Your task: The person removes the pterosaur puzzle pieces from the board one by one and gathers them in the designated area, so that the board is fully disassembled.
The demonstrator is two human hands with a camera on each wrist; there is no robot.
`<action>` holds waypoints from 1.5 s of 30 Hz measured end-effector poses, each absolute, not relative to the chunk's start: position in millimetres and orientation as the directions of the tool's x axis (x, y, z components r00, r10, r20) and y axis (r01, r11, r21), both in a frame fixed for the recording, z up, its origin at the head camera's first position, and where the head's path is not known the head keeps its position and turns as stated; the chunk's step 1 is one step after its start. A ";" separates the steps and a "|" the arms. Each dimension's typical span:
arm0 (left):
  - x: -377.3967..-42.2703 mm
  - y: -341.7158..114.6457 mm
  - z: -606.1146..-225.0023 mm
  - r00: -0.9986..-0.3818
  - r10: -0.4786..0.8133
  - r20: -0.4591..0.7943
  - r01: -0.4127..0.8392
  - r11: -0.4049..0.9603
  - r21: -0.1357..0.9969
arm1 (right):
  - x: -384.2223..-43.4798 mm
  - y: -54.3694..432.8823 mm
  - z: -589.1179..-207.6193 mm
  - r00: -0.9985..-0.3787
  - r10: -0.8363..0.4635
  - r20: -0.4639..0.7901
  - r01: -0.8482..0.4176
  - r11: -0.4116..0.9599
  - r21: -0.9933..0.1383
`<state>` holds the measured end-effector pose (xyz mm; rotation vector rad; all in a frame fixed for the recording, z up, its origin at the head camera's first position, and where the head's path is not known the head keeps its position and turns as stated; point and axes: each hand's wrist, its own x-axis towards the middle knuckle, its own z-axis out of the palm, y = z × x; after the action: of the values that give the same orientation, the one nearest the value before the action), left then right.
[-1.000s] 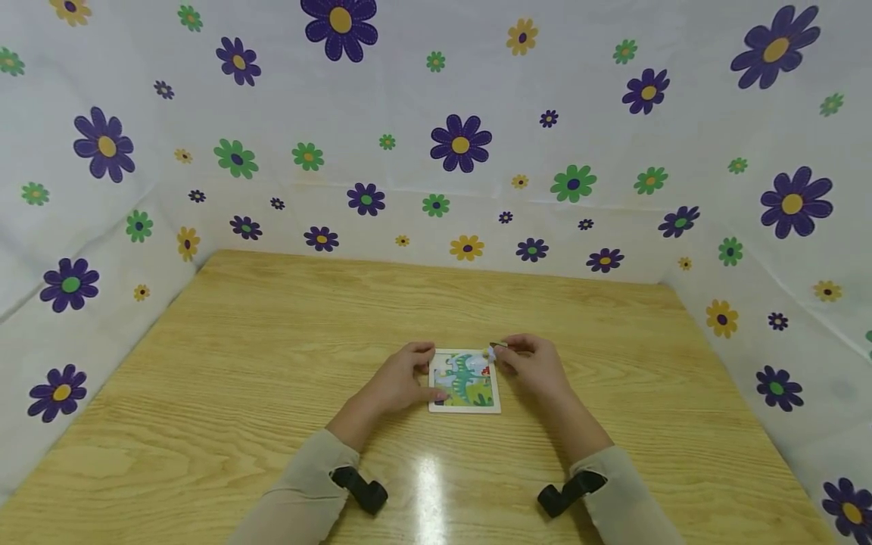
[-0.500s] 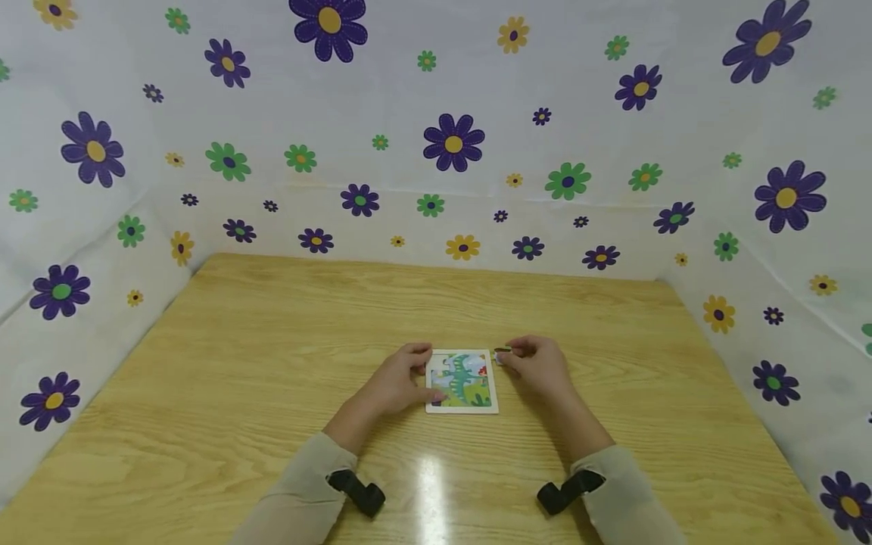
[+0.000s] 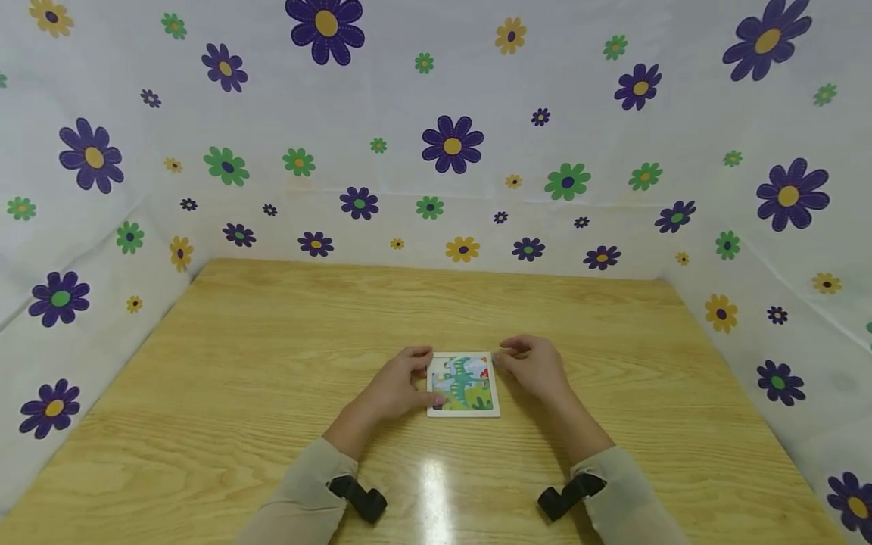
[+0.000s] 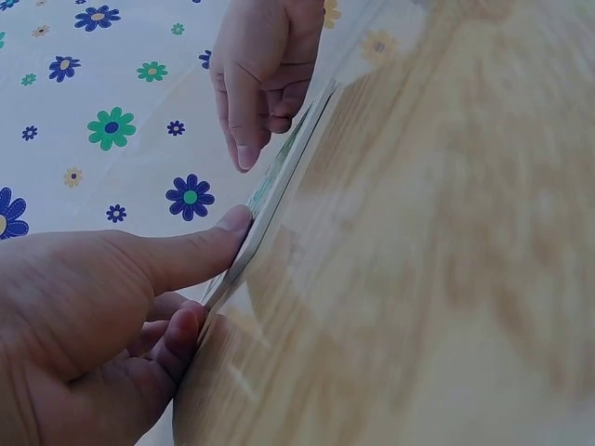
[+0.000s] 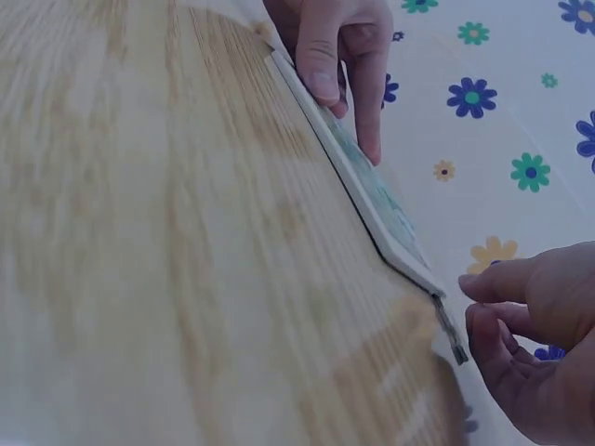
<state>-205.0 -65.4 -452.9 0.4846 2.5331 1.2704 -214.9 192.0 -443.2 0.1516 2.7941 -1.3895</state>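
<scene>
A: What differs from the earlier head frame?

B: Half a second ago the right hand (image 3: 538, 369) pinched a dark-edged piece (image 5: 452, 330) clear of the puzzle (image 3: 468, 395). Now the piece sits low, just beside the puzzle's upper right corner. In the right wrist view, at the lower right, it lies flat like a thin dark strip by that corner.

A: State of the right hand?

B: Thumb and forefinger stand slightly apart, tips next to the piece; whether they touch it I cannot tell.

A: And the left hand (image 3: 398, 386)?

B: Unchanged. It is clamped on the puzzle's left edge, thumb on top, fingers at the side and beneath.

A: Position and make of the puzzle?

B: Right of centre in the lower half of the head frame. Thin, flat and square, with a smooth white rim (image 3: 470, 414), a printed green dinosaur, and a pale patch at its upper left.

A: Surroundings?

B: Table (image 3: 272, 325): yellowish wood grain, glossy, with a bright reflection at bottom centre. Cloth (image 3: 381, 91) across the upper frame: white, creased, flower-printed. Sleeves (image 3: 300, 488): beige, with black straps at the cuffs.
</scene>
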 end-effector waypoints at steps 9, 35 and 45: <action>-204.7 -61.2 -451.1 -0.899 0.428 -0.091 0.182 0.555 0.812 | -211.4 169.8 -437.1 -0.992 -0.109 -0.068 -0.007 0.572 -0.820; -204.6 -60.8 -449.9 -0.893 0.443 -0.076 0.198 0.539 0.819 | -216.0 148.3 -446.6 -0.981 -0.182 -0.073 -0.033 0.519 -0.854; -205.0 -66.2 -451.1 -0.897 0.436 -0.080 0.195 0.550 0.812 | -218.6 147.1 -445.7 -0.965 -0.241 -0.101 -0.019 0.450 -0.893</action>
<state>-205.0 -66.2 -451.1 0.5244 2.5161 1.2678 -218.6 147.1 -445.7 -0.2271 2.4873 -1.5266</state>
